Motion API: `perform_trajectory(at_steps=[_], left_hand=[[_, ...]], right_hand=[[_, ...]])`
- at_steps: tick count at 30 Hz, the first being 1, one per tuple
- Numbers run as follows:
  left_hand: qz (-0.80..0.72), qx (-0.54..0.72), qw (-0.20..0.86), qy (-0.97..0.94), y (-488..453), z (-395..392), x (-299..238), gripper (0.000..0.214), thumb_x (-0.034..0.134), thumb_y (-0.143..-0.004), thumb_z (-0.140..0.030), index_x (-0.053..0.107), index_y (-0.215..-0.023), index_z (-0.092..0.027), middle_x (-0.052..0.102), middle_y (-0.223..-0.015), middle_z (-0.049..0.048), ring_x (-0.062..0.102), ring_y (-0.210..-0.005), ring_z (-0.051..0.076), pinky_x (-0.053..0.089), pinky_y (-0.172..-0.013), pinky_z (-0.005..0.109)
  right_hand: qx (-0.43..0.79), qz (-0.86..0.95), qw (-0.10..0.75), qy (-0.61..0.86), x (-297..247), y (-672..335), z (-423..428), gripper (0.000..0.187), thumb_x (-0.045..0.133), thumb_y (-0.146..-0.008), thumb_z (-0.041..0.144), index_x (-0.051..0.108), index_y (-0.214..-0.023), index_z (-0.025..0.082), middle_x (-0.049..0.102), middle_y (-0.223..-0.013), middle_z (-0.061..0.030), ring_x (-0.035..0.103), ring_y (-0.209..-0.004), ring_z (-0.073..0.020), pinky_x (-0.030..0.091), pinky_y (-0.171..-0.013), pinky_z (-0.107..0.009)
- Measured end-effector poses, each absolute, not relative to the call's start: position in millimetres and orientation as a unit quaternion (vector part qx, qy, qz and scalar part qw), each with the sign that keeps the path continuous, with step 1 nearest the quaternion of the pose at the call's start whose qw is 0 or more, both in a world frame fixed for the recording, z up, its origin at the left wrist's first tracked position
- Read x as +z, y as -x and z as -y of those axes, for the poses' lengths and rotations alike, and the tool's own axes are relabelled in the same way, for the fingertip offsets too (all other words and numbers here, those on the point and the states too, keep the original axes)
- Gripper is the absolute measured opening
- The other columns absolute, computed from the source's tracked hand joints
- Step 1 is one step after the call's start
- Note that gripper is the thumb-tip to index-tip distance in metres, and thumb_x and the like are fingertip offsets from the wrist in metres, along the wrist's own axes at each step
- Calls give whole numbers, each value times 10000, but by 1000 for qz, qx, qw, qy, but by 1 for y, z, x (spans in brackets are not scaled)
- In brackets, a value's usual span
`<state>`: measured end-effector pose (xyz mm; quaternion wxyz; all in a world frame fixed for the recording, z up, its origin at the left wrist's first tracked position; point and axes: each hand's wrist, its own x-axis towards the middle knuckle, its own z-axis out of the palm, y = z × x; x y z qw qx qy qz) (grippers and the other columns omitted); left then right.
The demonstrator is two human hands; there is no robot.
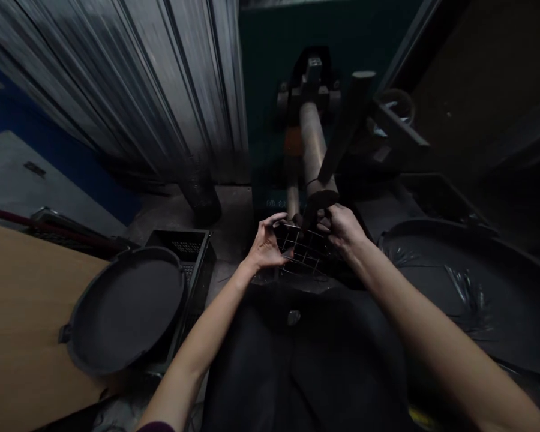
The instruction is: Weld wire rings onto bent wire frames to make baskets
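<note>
A thin metal wire grid [306, 255] is held low in front of my body, below the end of a machine's thick metal arm [314, 144]. Curved round the left edge of the grid is my left hand [266, 245], thumb below and fingers above. My right hand [341, 225] is closed at the grid's upper right, just under the arm's round end; its fingertips are in shadow, and what they pinch cannot be made out. A thinner metal rod [292, 195] comes down beside the thick arm, its tip close to the grid's top edge.
On the left, a round black tray [128, 309] rests over a black plastic crate [202, 252]. To the right, a large dark tray [425, 282] holds bundles of thin wire pieces [468, 291]. A dark bar [348, 126] slants above my right hand. Corrugated metal sheeting [184, 78] stands behind.
</note>
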<state>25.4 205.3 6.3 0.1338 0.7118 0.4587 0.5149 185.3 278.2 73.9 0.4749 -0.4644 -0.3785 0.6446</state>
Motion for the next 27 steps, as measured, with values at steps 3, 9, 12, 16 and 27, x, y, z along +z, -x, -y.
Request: perform_trajectory(at_steps=[3,9,12,16,27], left_hand=[[-457,506,127,-720,-20,-206,7,708,707,-551,-265,344,-1152,-177,461,-1119,106,490,-1116,271,382,-1007,467],[-475,503,128,-711,-9,-208,5,614,739,-537,-274,387,-1034,-197,406,-1111,86,414,-1193,287,363,-1035,466],[-442,539,172,-696,-9,-208,4,766,721,-569,-221,275,-1192,-210,453,-984,33,518,-991,213,424,-941,434],[-446,554,174,-681,-8,-209,3,786,733,-564,-207,270,-1200,-213,444,-994,32,506,-996,203,403,-945,411],[-467,541,157,-681,-3,-213,-6,772,745,-612,-322,310,-1238,-194,451,-1046,54,506,-977,187,413,-917,374]], right_hand=[[649,393,454,466,79,-187,-276,301,730,-703,292,460,-628,183,439,-495,45,365,-373,-45,297,-324,-152],[632,430,434,478,78,-185,-272,387,831,-535,300,478,-627,173,447,-466,52,375,-365,-45,282,-326,-159],[626,424,440,485,80,-180,-270,393,820,-511,262,457,-646,191,438,-452,63,377,-358,-49,277,-320,-162],[627,427,432,488,85,-175,-271,361,783,-506,233,465,-670,192,425,-423,66,359,-344,-49,253,-318,-165],[628,441,447,460,78,-170,-276,364,763,-487,272,444,-640,187,384,-397,90,335,-352,-46,256,-353,-181]])
